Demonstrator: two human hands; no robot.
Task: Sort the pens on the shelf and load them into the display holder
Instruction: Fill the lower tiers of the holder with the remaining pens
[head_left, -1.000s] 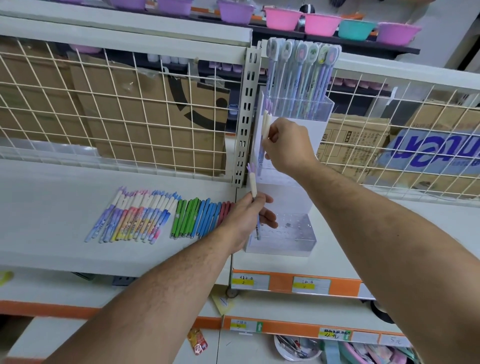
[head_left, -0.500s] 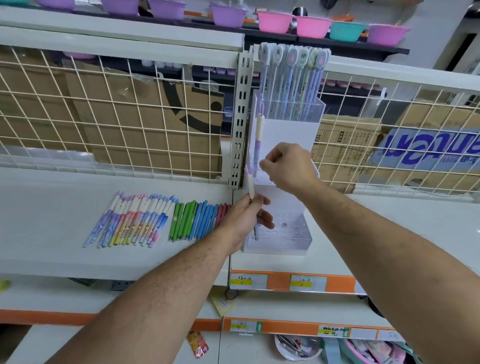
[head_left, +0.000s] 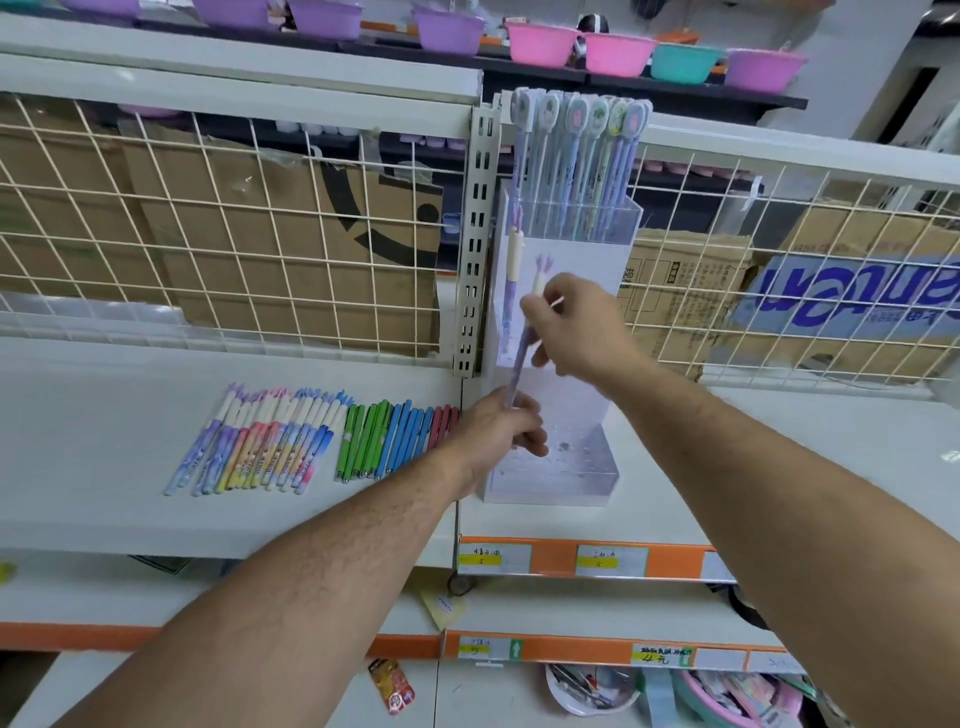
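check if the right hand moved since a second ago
Yes: the right hand has dropped lower against the display holder, from just under its top tier to its middle, pinching the pen.

- Display holder (head_left: 558, 470): on the shelf (head_left: 104, 441).
- Loose pens (head_left: 311, 441): on the shelf, left of the display holder.
- Tall pens (head_left: 582, 156): in the display holder's rear tier.
- Held pen (head_left: 521, 358): before the display holder, left grip (head_left: 498, 431) below, right grip (head_left: 576, 327) above.

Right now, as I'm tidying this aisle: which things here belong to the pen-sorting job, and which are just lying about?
Part of the job:
purple pen, held by left hand and right hand
display holder
pastel pens on the shelf
green, blue and red pens beside them

Lying about:
plastic bowls above
cardboard boxes behind the wire grid
price labels
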